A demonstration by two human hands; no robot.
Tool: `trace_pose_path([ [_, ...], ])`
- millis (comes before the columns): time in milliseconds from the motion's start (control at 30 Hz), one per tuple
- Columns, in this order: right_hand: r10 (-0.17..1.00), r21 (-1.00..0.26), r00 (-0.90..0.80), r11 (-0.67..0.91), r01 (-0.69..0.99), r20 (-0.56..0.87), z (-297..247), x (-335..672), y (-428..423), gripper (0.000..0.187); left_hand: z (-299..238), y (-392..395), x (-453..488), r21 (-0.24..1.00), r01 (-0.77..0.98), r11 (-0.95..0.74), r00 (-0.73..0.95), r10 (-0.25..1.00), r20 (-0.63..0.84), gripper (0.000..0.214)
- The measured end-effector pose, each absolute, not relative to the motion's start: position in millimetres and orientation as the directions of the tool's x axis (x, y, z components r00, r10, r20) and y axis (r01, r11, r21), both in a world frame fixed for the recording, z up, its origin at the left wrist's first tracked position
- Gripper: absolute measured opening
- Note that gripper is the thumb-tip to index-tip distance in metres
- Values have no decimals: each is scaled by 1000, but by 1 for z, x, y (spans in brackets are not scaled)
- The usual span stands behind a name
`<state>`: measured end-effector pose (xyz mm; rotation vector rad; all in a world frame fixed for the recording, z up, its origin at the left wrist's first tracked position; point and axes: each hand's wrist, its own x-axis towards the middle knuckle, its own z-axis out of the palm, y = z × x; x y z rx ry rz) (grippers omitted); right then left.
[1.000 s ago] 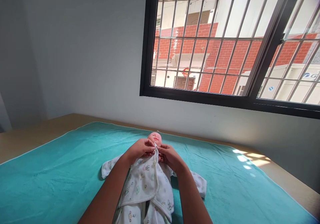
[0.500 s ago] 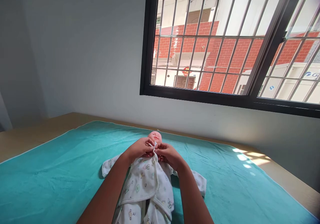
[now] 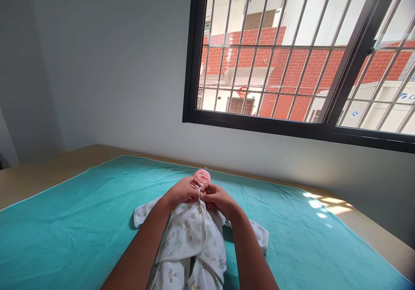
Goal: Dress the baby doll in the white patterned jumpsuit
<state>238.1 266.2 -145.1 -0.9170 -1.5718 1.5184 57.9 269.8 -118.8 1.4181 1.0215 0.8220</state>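
Note:
A baby doll point(image 3: 203, 176) lies on its back with its head toward the wall, dressed in a white printed baby jacket point(image 3: 184, 234) and matching trousers point(image 3: 170, 276). At the doll's neck, my left hand point(image 3: 185, 191) pinches the jacket's collar edge. Close against it, my right hand point(image 3: 218, 198) pinches the same front edge from the other side. The fingertips of both hands nearly meet and cover the upper fastening. The jacket's front flap lies across the doll's body, and its sleeves spread out to both sides.
A turquoise sheet point(image 3: 97, 221) covers most of the wooden surface point(image 3: 29, 180) under the doll. Behind stands a grey wall point(image 3: 123, 65), with a dark-framed, barred window point(image 3: 275, 128) at the upper right. Patches of sunlight fall on the right edge.
The collar edge, which stood up between my fingers, is now lower and more covered by them. Both hands stay at the doll's neck; the view has shifted slightly.

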Motion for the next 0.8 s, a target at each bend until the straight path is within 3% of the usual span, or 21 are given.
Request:
trace_pose_path([
  [367, 916, -996, -399, -61, -69, -28, -146, 239, 266, 21, -121, 270, 54, 991, 131, -14, 420, 907, -43, 33],
  [567, 997, -995, -58, 45, -86, 50, -152, 230, 283, 22, -121, 273, 50, 941, 323, -98, 371, 928, -31, 28],
  [700, 990, -994, 93, 111, -4, 110, -160, 220, 292, 23, -133, 283, 51, 878, 448, -169, 169, 980, 102, 28],
  [800, 980, -984, 134, 133, 120, 149, -164, 216, 293, 17, -145, 289, 56, 845, 479, -239, 136, 971, 197, 21],
])
